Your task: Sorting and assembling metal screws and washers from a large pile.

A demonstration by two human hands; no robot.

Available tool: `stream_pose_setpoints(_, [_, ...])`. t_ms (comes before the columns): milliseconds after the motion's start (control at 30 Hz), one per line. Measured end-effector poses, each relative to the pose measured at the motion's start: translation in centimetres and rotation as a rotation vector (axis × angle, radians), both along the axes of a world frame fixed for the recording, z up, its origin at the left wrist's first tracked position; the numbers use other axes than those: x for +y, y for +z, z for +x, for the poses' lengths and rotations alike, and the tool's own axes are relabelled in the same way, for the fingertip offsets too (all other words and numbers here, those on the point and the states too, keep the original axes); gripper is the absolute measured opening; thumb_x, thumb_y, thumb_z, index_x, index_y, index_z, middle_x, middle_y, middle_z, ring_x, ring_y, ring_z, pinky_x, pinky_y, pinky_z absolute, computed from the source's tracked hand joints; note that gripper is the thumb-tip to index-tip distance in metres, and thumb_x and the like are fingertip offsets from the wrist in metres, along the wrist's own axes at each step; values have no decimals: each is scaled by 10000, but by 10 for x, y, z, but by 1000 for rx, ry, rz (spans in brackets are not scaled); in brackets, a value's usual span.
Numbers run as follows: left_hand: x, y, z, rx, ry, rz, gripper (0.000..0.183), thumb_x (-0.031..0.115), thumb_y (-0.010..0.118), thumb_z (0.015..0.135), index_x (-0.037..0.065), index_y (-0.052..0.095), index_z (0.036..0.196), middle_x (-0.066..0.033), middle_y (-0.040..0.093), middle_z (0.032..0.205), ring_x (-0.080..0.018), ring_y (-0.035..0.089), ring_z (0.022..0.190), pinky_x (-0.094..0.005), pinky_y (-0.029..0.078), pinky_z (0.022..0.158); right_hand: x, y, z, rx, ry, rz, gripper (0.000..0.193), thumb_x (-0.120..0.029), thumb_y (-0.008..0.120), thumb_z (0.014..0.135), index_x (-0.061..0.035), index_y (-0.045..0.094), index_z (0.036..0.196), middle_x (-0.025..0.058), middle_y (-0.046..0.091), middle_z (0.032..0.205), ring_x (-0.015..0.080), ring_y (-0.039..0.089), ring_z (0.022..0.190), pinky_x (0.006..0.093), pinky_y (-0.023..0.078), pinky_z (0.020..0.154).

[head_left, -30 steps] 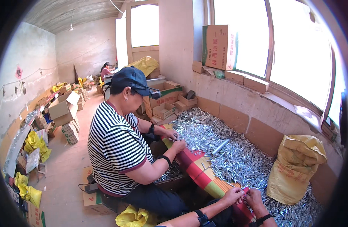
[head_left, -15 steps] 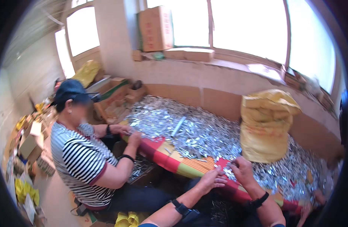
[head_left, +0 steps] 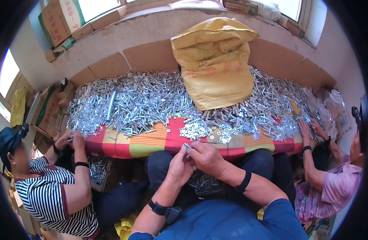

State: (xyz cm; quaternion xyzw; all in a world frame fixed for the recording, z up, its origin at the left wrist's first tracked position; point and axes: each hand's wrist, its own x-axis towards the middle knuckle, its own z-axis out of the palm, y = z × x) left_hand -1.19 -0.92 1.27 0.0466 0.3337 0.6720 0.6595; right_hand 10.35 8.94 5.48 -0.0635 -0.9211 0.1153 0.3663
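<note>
Over the front edge of the cloth-covered table, my left hand point(head_left: 180, 167) and my right hand point(head_left: 208, 158) meet with fingertips together. A small silvery metal bolt point(head_left: 187, 145) pokes up between them, and my left fingers are closed round it. My right fingers are pinched right beside it; whatever is in them is hidden. Just beyond lies a heap of flat silver washers point(head_left: 195, 130), with a second group of washers point(head_left: 225, 133) to its right. Behind these spreads a deep pile of metal bolts point(head_left: 148, 98) across the checked cloth point(head_left: 148, 149).
A yellow woven sack point(head_left: 218, 86) stands on the pile against cardboard sheets point(head_left: 150, 56). A co-worker in stripes point(head_left: 60, 186) sits at my left, another in pink point(head_left: 332, 184) at my right, both handling parts. Under the table edge is a box of metal pieces point(head_left: 99, 172).
My view has swung right and down, bringing the right-hand co-worker into sight. My hands, apart over the washers before, have come together closer to me around the bolt.
</note>
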Motion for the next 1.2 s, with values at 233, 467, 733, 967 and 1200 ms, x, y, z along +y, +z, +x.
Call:
stream_pose_setpoints(233, [-2, -6, 5, -18, 112, 56, 265, 245, 418, 1087, 68, 599, 1166, -66, 648, 1091, -184, 630, 997, -362, 525, 859, -12, -4, 16, -81, 36, -47, 188, -112, 665, 804, -36, 622, 971, 136, 607, 953, 324, 628, 842, 440, 501, 736])
stream_pose_setpoints(467, [-4, -3, 0, 46, 70, 56, 210, 149, 471, 1055, 26, 574, 1191, -85, 661, 1044, -166, 657, 855, -300, 551, 694, -11, 5, 24, -38, 136, -407, 162, -127, 693, 858, -26, 661, 981, 168, 651, 1035, 348, 644, 923, 427, 516, 810])
stream_pose_setpoints(733, [-7, -7, -1, 97, -138, 190, 214, 136, 520, 1029, -6, 559, 1185, -128, 674, 955, -170, 653, 716, -286, 555, 646, 25, 9, 34, -183, -1, -1138, 210, -37, 633, 918, 40, 658, 1112, 65, 676, 890, 107, 664, 782, 254, 540, 674])
stream_pose_setpoints(967, [-11, -13, 1, 200, -280, 213, 207, 152, 514, 1041, -2, 574, 1166, -108, 672, 983, -147, 662, 768, -280, 561, 672, 38, 11, 32, -332, 142, -1023, 265, -46, 671, 887, 33, 658, 1139, 82, 679, 896, 123, 665, 781, 279, 542, 690])
stream_pose_setpoints(1200, [-13, -8, 6, 339, -409, 167, 224, 176, 517, 1048, 3, 585, 1173, -71, 661, 976, -122, 651, 790, -271, 564, 706, 37, 12, 37, -448, 206, -1023, 228, -52, 701, 851, 40, 684, 1059, 77, 687, 877, 114, 652, 714, 276, 530, 643])
